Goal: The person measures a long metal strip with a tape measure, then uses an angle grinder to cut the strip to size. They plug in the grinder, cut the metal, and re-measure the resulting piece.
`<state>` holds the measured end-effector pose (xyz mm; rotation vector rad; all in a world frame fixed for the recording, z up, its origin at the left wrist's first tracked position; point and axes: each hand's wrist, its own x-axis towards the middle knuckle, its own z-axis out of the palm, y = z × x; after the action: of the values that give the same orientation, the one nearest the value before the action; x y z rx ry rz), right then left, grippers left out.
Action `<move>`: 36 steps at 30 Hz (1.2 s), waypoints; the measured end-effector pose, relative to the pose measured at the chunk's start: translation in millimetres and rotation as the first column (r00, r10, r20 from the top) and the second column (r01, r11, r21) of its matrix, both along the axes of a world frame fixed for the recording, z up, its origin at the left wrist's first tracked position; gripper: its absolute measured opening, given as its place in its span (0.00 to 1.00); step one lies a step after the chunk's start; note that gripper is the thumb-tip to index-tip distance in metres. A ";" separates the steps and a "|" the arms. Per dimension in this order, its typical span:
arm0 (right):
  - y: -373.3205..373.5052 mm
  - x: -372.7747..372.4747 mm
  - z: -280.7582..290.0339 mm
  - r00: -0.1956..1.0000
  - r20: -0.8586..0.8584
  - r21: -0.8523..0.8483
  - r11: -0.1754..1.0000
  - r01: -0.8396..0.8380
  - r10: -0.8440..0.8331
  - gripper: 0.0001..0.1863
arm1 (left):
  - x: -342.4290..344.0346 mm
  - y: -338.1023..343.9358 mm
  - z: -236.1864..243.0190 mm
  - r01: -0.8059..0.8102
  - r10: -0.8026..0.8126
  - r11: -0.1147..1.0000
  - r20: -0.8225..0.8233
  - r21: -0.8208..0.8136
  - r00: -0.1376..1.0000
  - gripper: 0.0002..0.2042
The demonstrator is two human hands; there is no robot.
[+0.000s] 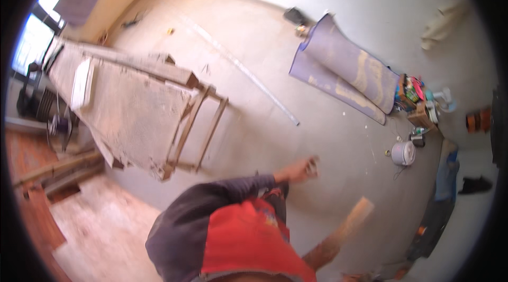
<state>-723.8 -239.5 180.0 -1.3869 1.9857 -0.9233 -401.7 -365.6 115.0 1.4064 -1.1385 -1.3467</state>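
My left hand (302,171) is raised over the grey floor at the end of a dark sleeve, its fingers curled around something small that is too blurred to make out. Low on the right, my right hand (327,248) grips a short, pale wooden piece (355,210) that points up and away from my body. My red-and-dark top (238,239) fills the lower middle of the view.
A dusty wooden platform (127,112) with a slatted end stands left. A long metal strip (254,81) lies on the floor. Rolled purple mats (338,65) and assorted items (410,94) sit right, near a white cylindrical appliance (403,153). Planks (37,208) lie lower left.
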 end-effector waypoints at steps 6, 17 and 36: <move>-277.1 63.4 -15.9 0.834 -0.215 0.237 0.856 -0.460 0.508 0.34 | 137.2 -74.9 -15.2 -0.686 0.684 0.726 0.062 0.051 0.727 0.28; -509.6 364.6 -89.5 0.456 -0.253 0.398 0.522 -0.754 0.853 0.43 | 362.0 -107.3 -28.1 -0.970 0.962 0.187 0.170 0.155 0.213 0.28; -675.2 1168.7 -68.0 -0.620 -0.375 0.476 -0.431 -0.767 0.689 0.30 | 771.8 -127.7 -58.3 -0.780 0.920 -0.360 0.055 0.512 -0.389 0.27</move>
<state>444.9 -914.7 112.0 -2.7933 -0.1517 0.5677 370.2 -493.3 56.7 1.4149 0.8929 -0.2976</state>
